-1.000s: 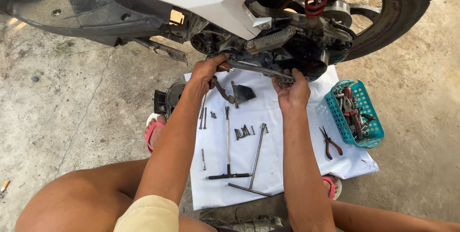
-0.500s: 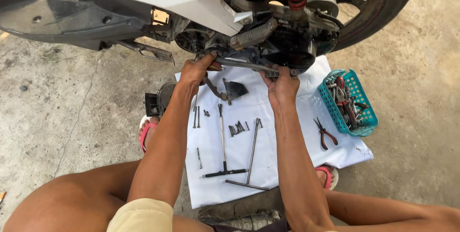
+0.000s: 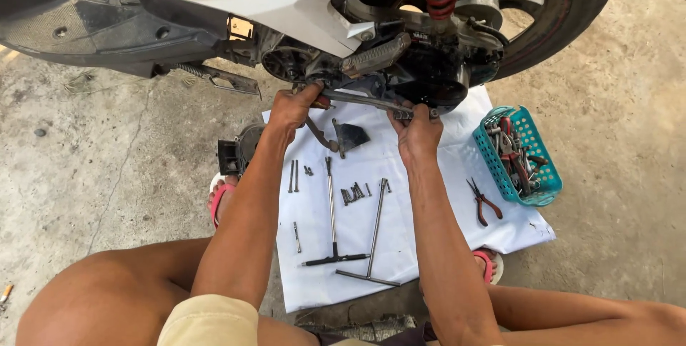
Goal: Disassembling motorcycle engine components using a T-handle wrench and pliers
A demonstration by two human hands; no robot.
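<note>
Both hands still up under the scooter's engine (image 3: 429,74), same as half a second ago. Left hand (image 3: 294,106) has fingers curled round the left end of the long metal bar (image 3: 364,100); right hand (image 3: 418,131) pinches its right end. Bar sits above the white sheet (image 3: 443,210); T-wrenches (image 3: 354,231) unmoved.
</note>
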